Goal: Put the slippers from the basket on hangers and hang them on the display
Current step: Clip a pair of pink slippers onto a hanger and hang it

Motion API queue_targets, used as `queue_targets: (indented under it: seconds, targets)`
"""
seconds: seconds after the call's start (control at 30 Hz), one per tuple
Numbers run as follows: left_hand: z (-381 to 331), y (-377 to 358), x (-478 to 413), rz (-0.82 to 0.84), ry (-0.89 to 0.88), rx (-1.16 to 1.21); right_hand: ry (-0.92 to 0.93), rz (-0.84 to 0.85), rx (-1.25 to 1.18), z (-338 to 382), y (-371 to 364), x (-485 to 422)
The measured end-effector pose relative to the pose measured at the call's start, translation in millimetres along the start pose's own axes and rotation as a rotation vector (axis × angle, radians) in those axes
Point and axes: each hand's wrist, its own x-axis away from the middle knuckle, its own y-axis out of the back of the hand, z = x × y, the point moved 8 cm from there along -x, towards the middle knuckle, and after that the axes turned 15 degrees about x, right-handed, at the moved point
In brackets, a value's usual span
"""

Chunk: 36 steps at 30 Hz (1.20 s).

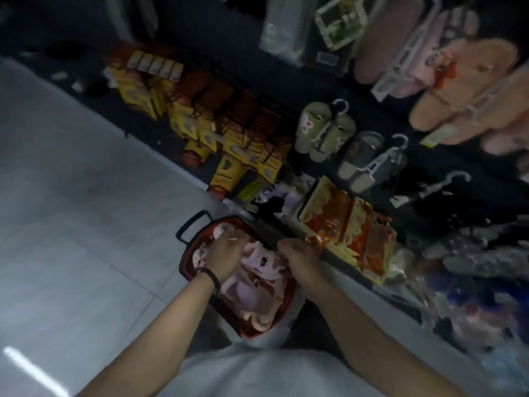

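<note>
Red plastic basket (189, 255) w/ black handles still full of soft pink slippers (252, 296). Left hand (226, 253) and right hand (300, 257) dug in, grip can't be told. No hanger fitted yet; several pairs already hung on display (326, 130) above basket.

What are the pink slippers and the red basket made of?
The pale pink slippers look like soft, matte foam or rubber, with smooth rounded shapes, though blur leaves it open. The red basket with the black handle looks like hard plastic, with a rigid rim.
</note>
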Motion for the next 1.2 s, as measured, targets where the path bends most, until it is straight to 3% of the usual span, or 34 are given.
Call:
queue_targets:
  seconds: [0.23,0.5,0.6,0.87,1.0,1.2]
  targets:
    - [53,19,-28,-0.325,0.035,0.184,0.192,0.270,0.353,10,-5,-94]
    - [137,43,-52,-0.439,-0.065,-0.051,0.428,0.346,0.656,-38,-50,-178]
    - [184,52,-65,-0.482,-0.069,-0.082,0.561,0.291,0.875,-67,-74,-210]
    - [245,36,-41,-0.541,-0.228,-0.066,0.800,0.248,0.985,-91,-106,-227]
    - [266,5,-2,-0.460,-0.215,0.010,0.782,0.243,1.003,-106,-96,-205]
    - [266,-2,24,-0.501,-0.264,-0.106,0.829,0.150,1.017,-99,-77,-197]
